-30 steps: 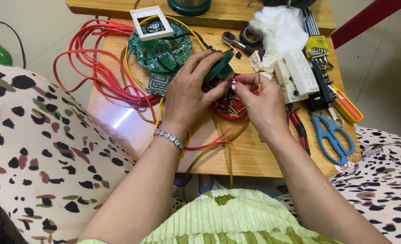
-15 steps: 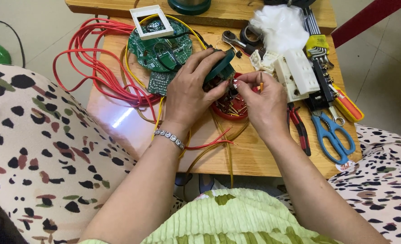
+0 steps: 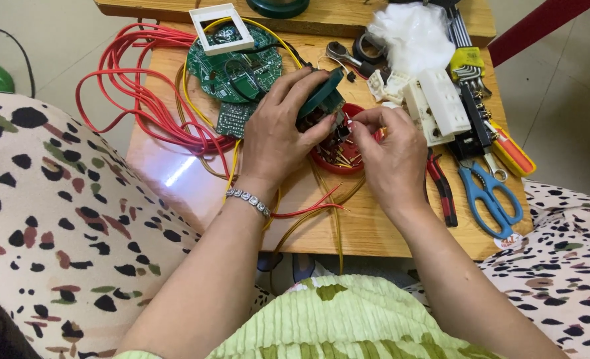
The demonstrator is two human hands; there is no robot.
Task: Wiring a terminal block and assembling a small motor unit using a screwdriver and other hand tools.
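Over the red dish (image 3: 340, 158) at the middle of the wooden table (image 3: 375, 226), my left hand (image 3: 278, 136) grips a dark green part (image 3: 321, 96), tilted. My right hand (image 3: 391, 156) pinches something tiny against it; I cannot tell what. I judge I'm fitting a small piece, which needs a steady, fine pinch.

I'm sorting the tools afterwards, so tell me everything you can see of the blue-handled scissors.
The blue-handled scissors lie flat near the right edge of the wooden table, closed, with two glossy blue plastic-looking loops toward the person and short metal blades pointing away toward the grey and yellow tools. The tips are partly hidden among those tools. Red-handled pliers lie just to their left. Neither hand touches them; the right hand is nearest.
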